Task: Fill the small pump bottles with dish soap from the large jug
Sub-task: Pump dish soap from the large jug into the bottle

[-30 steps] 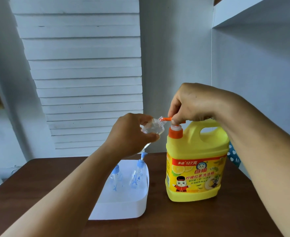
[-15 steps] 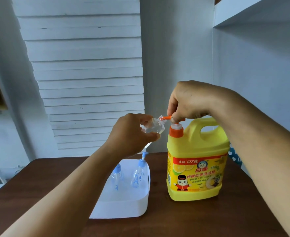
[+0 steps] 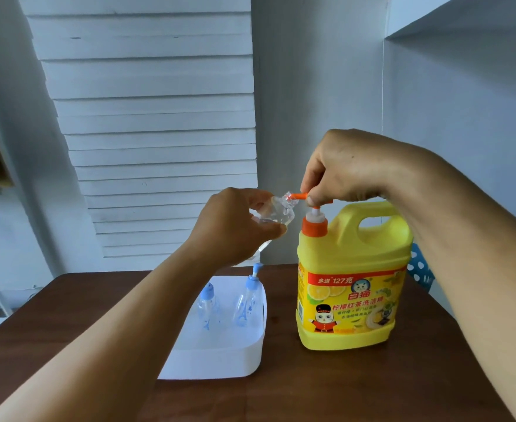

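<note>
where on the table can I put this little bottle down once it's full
Bare table lies in front of the yellow jug and white tub, and left of the tub. The tub's back is crowded by two pump bottles.

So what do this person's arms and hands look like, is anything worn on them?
Both are bare: the left hand and right hand show no gloves, rings or watch, and both forearms are uncovered as far as the frame shows, with no sleeve in view. No markings are visible.

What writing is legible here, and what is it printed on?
"多送 127克": red band on the yellow jug.
"白猫": brand beneath the cat logo.
"柠檬红茶洗洁精": line under the brand.
Smaller lines below: too blurred to read.
Small bottles: blue pictures only, no words.
</note>
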`<state>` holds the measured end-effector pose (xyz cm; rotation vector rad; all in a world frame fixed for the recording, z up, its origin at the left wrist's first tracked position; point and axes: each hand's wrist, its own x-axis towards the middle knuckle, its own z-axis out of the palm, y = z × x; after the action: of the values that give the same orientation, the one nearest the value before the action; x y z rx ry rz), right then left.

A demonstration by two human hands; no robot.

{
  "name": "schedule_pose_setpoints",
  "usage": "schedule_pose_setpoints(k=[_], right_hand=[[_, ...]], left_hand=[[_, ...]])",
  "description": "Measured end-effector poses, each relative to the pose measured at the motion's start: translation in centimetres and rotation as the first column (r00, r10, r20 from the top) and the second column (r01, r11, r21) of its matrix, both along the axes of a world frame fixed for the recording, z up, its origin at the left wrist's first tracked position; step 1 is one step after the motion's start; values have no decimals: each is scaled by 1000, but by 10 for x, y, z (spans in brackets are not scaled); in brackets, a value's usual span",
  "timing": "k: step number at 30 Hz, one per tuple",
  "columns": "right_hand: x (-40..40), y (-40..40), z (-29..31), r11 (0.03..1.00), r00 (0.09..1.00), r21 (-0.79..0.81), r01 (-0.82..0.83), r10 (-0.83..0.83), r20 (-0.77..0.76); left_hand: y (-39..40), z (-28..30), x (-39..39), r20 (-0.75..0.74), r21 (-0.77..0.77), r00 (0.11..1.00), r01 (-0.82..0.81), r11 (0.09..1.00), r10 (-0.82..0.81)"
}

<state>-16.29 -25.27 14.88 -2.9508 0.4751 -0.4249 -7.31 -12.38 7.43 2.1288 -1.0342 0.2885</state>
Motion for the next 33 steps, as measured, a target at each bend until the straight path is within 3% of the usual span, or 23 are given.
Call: schedule_pose_setpoints(k=[6,12,33], right_hand=[[2,5,-1,999,998,-40,-11,9,-57],[-1,-3,-2,1000,1000,15,-13,12,21],[-4,-4,6,999,999,30,-37,38,-13]], left_hand=[[0,-7,1,-1,15,1000,-5,1000,5],[-1,-2,1,5,-3,1000,-7,1000,7],[1,4,-1,12,-4,1000,0,1000,0]])
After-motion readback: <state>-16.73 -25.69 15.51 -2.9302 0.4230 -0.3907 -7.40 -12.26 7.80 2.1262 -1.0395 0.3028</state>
